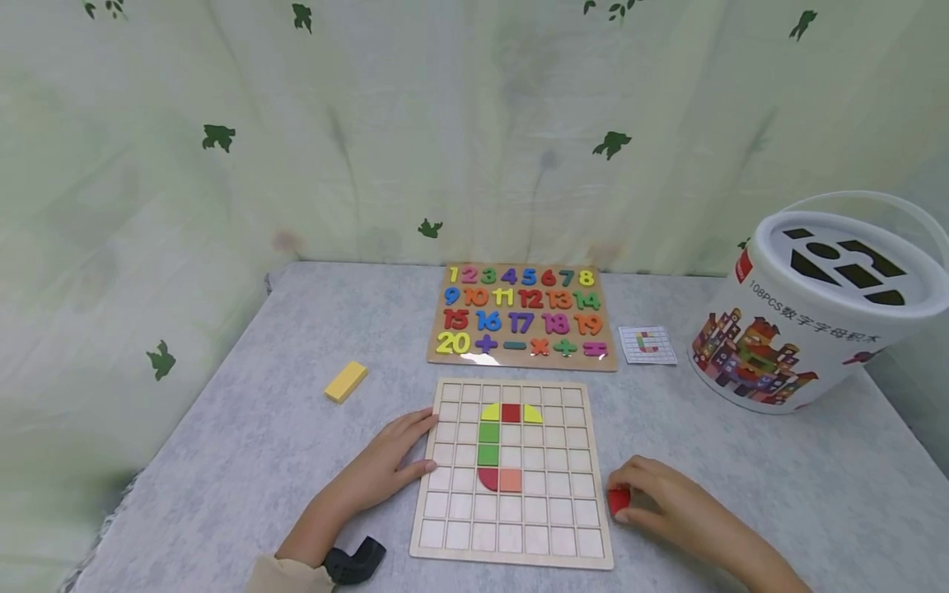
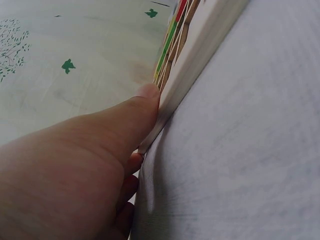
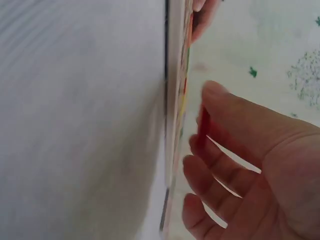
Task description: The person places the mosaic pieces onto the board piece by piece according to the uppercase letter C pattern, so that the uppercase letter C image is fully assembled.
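My right hand (image 1: 667, 502) covers most of the small red wooden block (image 1: 619, 500) at four o'clock of the wooden grid board (image 1: 511, 535), my forearm runs off the lower edge, and the small white pattern card (image 1: 647, 344) is too tiny to read.

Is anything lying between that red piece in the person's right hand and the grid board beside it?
Nothing visible does. The right hand pinches the red piece just off the right edge of the grid board, with only bare table between. The left hand rests on the board's far, left edge.
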Tool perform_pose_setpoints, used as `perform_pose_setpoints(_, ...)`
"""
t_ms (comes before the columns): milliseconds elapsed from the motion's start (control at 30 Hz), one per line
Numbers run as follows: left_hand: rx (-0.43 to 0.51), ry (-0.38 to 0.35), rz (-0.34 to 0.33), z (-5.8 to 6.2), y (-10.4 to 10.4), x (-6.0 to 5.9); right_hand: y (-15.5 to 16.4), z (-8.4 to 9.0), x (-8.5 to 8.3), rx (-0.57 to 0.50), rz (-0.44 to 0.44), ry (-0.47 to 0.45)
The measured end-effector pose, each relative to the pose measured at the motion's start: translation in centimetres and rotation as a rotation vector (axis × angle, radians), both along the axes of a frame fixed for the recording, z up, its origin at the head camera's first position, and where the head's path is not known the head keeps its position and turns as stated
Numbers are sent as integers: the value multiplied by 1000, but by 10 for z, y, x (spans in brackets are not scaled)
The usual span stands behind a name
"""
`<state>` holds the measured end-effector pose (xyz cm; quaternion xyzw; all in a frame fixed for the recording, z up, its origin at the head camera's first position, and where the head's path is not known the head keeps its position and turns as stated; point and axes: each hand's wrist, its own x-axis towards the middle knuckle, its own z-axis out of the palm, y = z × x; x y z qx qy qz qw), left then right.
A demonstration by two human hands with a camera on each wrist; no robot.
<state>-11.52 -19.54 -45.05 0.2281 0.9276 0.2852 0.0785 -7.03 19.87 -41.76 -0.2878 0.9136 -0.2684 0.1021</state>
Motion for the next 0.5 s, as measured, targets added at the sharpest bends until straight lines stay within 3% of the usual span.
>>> perform_pose_setpoints(200, -15, 0, 11, 0, -1, 0, -34, 7, -3, -94, 4, 80)
perform_pose_setpoints(500, -17, 7, 6, -2, 0, -1, -79, -11, -17, -122, -11, 68)
